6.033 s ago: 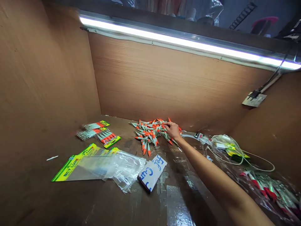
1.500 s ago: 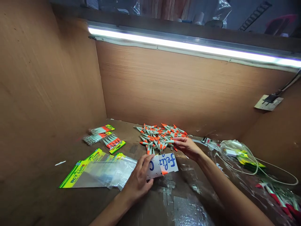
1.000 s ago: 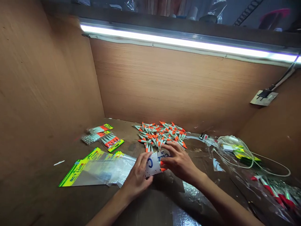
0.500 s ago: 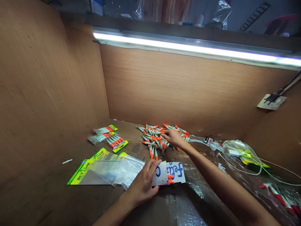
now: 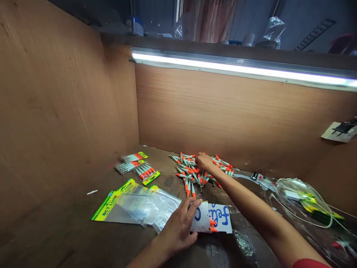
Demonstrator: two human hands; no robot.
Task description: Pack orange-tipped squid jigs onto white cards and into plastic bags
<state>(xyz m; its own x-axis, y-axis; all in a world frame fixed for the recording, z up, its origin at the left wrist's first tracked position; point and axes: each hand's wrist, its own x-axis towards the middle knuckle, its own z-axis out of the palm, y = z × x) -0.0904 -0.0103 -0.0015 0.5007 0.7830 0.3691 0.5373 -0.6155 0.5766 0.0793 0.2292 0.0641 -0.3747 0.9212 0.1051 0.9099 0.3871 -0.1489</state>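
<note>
My left hand (image 5: 182, 225) is closed on a white card (image 5: 200, 219) with blue handwriting, thumb at the near edge and fingers over the top. Orange tips of fishing lures (image 5: 213, 225) stick out at the card's right side, over a second written part (image 5: 223, 219). At the back, my right hand (image 5: 205, 162) reaches into a heap of orange-and-pale-green lures (image 5: 189, 173). Its fingers are curled down among them, and whatever they grip is hidden. Clear plastic bags with yellow-green BCT LURE headers (image 5: 108, 206) lie fanned out left of my left hand.
Filled lure packs (image 5: 146, 172) lie at the back left. On the right are a white cable (image 5: 315, 225), a plastic bag with yellow-green packaging (image 5: 306, 201) and red-tipped items (image 5: 337, 244). Wooden panels (image 5: 237, 111) enclose the table; a lit tube (image 5: 237, 69) hangs above.
My right hand has gone a little deeper into the lure heap, its fingers now less visible. The left hand keeps its hold on the card. The whole view has shifted slightly.
</note>
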